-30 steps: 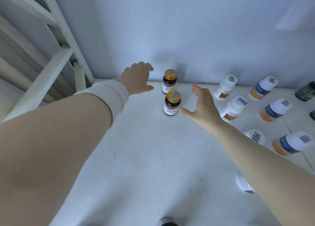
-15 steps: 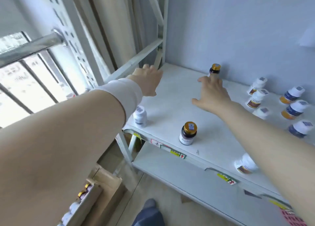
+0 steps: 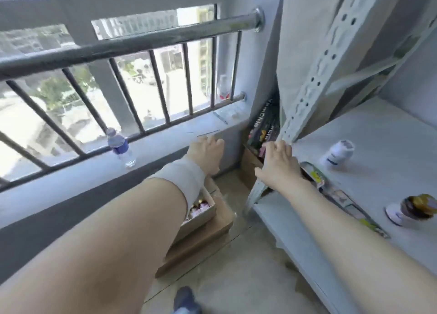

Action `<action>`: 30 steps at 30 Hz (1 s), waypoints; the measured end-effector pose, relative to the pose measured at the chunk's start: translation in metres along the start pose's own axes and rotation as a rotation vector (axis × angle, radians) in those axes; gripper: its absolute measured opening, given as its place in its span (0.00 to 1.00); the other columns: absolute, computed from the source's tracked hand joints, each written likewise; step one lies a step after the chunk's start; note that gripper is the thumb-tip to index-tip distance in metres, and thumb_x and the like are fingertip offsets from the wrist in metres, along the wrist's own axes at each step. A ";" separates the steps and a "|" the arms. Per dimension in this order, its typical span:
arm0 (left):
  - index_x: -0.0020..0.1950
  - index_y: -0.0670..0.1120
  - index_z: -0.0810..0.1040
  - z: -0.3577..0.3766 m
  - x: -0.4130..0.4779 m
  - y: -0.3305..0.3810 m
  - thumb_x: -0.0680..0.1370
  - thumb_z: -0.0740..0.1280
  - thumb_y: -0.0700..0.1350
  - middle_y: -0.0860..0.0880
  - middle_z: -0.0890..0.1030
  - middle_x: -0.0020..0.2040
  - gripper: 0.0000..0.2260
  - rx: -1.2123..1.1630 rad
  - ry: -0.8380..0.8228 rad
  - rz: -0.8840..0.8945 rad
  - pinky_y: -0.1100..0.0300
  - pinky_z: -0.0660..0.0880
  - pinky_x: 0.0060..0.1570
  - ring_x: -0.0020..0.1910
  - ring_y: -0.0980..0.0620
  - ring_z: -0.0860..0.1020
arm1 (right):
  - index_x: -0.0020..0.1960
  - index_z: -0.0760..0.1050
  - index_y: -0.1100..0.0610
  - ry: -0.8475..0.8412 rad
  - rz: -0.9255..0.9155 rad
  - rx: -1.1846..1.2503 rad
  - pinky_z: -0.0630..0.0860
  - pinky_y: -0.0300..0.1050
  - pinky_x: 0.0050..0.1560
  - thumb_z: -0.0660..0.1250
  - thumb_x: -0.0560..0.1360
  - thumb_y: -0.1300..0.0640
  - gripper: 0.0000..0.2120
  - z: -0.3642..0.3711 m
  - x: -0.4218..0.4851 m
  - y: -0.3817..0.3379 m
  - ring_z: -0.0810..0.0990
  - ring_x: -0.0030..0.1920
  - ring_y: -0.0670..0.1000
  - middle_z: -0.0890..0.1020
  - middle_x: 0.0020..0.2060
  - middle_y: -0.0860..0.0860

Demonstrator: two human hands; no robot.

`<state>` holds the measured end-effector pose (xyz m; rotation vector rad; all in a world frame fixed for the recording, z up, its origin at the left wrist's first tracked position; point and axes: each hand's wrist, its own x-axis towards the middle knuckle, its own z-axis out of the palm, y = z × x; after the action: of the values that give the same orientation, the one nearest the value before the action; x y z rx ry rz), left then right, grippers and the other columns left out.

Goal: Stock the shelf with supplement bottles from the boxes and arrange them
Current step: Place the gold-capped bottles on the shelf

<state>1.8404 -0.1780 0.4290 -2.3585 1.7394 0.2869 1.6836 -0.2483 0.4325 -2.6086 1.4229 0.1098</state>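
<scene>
**Empty hands between shelf and supply box**

The left hand (image 3: 208, 154) is held out with fingers straight and loosely together, nothing gripped, above the open cardboard box (image 3: 197, 221), which is partly hidden by the white wristband (image 3: 186, 178). The right hand (image 3: 279, 165) is likewise flat and empty, just beside the shelf's perforated upright (image 3: 305, 93); whether the post is touched cannot be told. Supplement bottles are seen in two places. A few lie inside the box. On the shelf board (image 3: 383, 129) a white bottle (image 3: 338, 152) stands near the corner and a dark gold-capped bottle (image 3: 419, 207) close to the front edge. The free hands are judged to be placed for a further pick from the box. A water bottle (image 3: 120, 148) stands on the window ledge (image 3: 165, 136).
</scene>
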 end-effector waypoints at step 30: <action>0.67 0.40 0.65 0.453 0.171 -0.115 0.78 0.64 0.49 0.39 0.71 0.64 0.22 -0.911 -0.577 -0.598 0.52 0.69 0.60 0.63 0.41 0.70 | 0.73 0.51 0.67 -0.784 0.197 -0.049 0.63 0.52 0.67 0.58 0.78 0.61 0.28 0.466 0.185 -0.119 0.63 0.71 0.59 0.63 0.70 0.60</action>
<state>1.9822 -0.1791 -0.0478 -2.7413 0.6211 1.7100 1.8915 -0.2532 -0.0392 -2.0465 1.3422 1.0612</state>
